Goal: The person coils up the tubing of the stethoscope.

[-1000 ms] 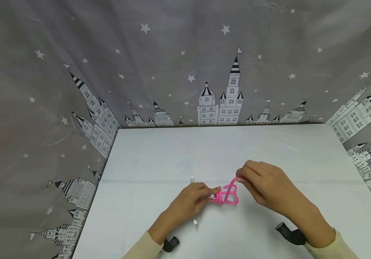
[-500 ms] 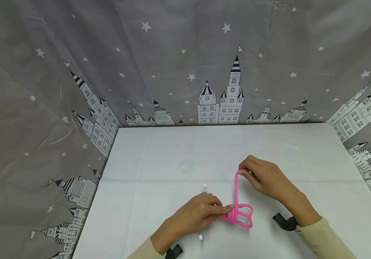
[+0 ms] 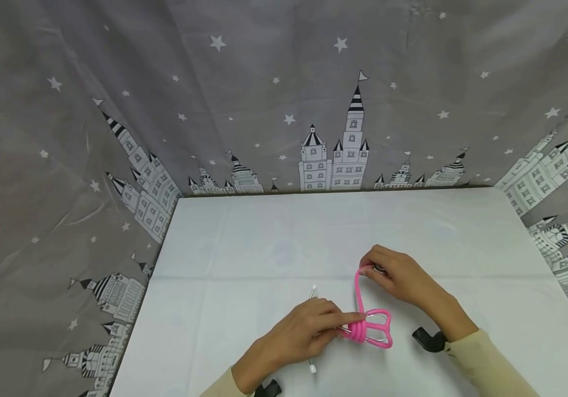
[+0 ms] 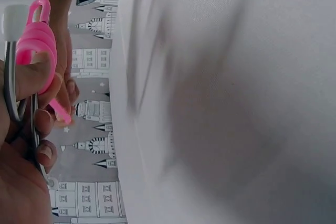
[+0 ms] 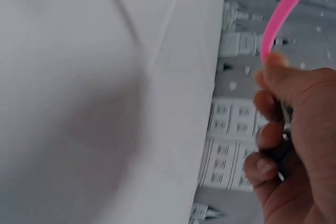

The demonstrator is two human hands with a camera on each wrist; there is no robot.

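Observation:
A stethoscope with pink tubing [image 3: 388,326] is bunched up, its tubing wound in several turns round its folded metal part. My left hand [image 3: 303,333] grips the bundle, a finger pressing on the wound turns. On either side of that hand stick out the white ear tips [image 3: 312,368]. A curved metal tube [image 4: 10,85] runs by the left thumb in the left wrist view. My right hand [image 3: 400,275] pinches the loose length of tubing, which rises from the coil. Inside its curled fingers a metal and black piece [image 5: 286,119] shows, mostly hidden by the palm.
Under the hands is a white table [image 3: 244,237]. A grey curtain [image 3: 264,99] printed with castles and stars stands behind it and at both sides. Each wrist carries a black fitting [image 3: 429,339] below the sleeve.
My left hand has moved right and down with the bundle. The right hand drew the tubing up and away, then lowered slightly; a longer free length now shows between the hands.

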